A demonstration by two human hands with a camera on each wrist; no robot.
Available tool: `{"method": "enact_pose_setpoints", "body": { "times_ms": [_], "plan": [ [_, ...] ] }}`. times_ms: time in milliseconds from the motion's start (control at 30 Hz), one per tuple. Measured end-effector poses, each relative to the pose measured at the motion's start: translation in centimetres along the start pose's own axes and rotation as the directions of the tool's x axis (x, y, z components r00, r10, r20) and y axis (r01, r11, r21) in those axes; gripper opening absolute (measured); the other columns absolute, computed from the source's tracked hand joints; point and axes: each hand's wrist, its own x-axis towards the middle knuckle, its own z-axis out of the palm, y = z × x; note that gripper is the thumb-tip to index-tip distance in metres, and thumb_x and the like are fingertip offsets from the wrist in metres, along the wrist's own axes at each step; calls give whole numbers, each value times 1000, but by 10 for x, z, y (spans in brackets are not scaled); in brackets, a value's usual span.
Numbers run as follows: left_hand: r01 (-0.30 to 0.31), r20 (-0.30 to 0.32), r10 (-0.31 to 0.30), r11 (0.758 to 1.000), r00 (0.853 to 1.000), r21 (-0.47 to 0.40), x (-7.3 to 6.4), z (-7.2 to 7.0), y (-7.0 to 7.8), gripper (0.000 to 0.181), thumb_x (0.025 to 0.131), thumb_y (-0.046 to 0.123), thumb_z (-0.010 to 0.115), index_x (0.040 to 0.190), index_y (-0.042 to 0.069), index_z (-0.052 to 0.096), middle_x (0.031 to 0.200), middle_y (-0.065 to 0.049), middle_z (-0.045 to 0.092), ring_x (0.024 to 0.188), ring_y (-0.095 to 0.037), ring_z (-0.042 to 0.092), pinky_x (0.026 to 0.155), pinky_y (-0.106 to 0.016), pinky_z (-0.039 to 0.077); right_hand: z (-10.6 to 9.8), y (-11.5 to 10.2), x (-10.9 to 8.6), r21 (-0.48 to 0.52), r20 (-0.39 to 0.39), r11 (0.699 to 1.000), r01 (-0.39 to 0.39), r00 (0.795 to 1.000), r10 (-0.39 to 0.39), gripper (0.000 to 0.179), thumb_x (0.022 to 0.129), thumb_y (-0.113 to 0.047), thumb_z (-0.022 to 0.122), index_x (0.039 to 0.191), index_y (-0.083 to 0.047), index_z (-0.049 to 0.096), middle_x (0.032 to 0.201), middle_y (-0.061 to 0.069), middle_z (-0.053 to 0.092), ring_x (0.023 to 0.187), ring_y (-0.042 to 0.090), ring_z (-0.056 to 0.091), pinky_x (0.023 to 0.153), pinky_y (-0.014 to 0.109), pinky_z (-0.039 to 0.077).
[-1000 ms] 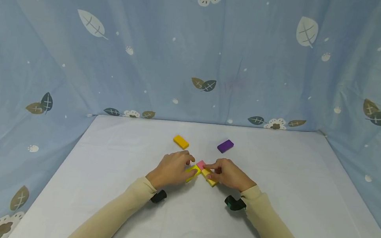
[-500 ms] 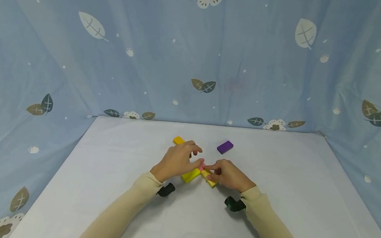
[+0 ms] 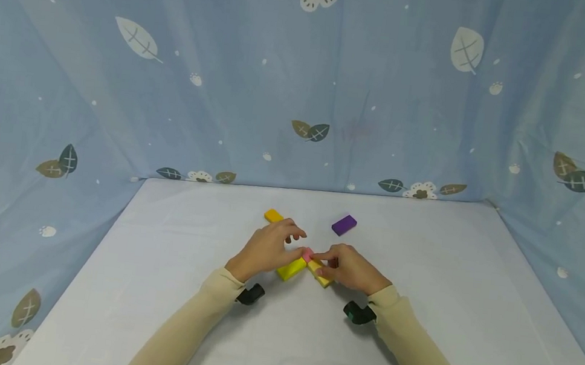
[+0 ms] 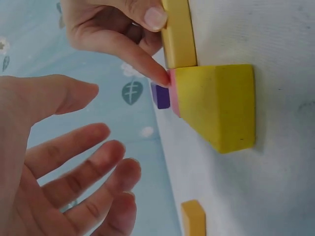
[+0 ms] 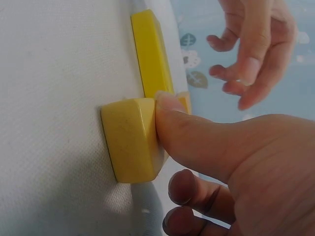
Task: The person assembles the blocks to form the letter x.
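Note:
A bright yellow block [image 3: 289, 270], a small pink block [image 3: 308, 254] and a paler yellow block [image 3: 325, 283] meet in a V on the white table. My right hand [image 3: 353, 268] presses down here: its thumb lies on the pale yellow block [image 5: 125, 140], and the index fingertip touches the pink one. In the right wrist view its other visible fingers are bent and apart from the block. Over the bright yellow block [image 4: 216, 105] hovers my left hand [image 3: 265, 249], fingers loosely spread, nothing between them, as the left wrist view shows.
Behind my left hand lies an orange-yellow block [image 3: 272, 215], partly hidden by it in the head view. A purple block [image 3: 344, 225] lies farther back to the right. A blue patterned curtain [image 3: 215, 100] rises along the table's rear edge.
My left hand has let go of the bright yellow block and lifted off it, its fingers now partly covering the orange-yellow block. The right hand stays put.

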Motion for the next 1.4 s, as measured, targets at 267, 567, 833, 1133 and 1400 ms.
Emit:
{"method": "enact_pose_setpoints", "body": {
  "times_ms": [267,567,833,1133,1400],
  "plan": [
    [-12,28,11,1000,1000,6,-1,4,-9,31,95,33,74,118,13,75,115,-2,71,96,-17,66,73,-29,56,-1,0,1,3,0,1000,-3,1000,3,42,93,-12,77,134,-5,68,78,1,58,65,11,46,56,18,37],
    [-34,89,34,999,995,-5,-1,8,-16,34,97,36,71,122,14,75,117,-3,70,100,-19,67,79,-33,58,-1,1,0,15,-1,1000,7,1000,-7,41,93,-12,77,132,-4,69,73,3,53,62,13,42,54,19,33],
    [-38,140,38,999,989,3,0,9,-21,35,95,35,73,124,15,75,120,-1,70,102,-18,68,81,-33,59,0,1,1,13,-2,1000,5,1000,-5,41,93,-13,77,132,-3,69,73,3,53,62,12,43,54,19,33],
    [-30,178,27,999,984,12,0,10,-24,34,94,32,75,124,16,76,123,-1,69,102,-18,66,83,-36,58,0,0,1,11,-1,1000,7,1000,-7,40,93,-12,77,132,-4,69,72,3,52,62,13,42,54,19,32],
    [-36,198,34,999,980,7,1,15,-26,32,93,34,77,121,18,77,120,0,69,99,-16,63,81,-36,56,0,0,1,9,0,1000,1,1000,-1,40,94,-13,76,132,-4,69,73,3,52,63,13,42,54,20,33]
  ]
}}
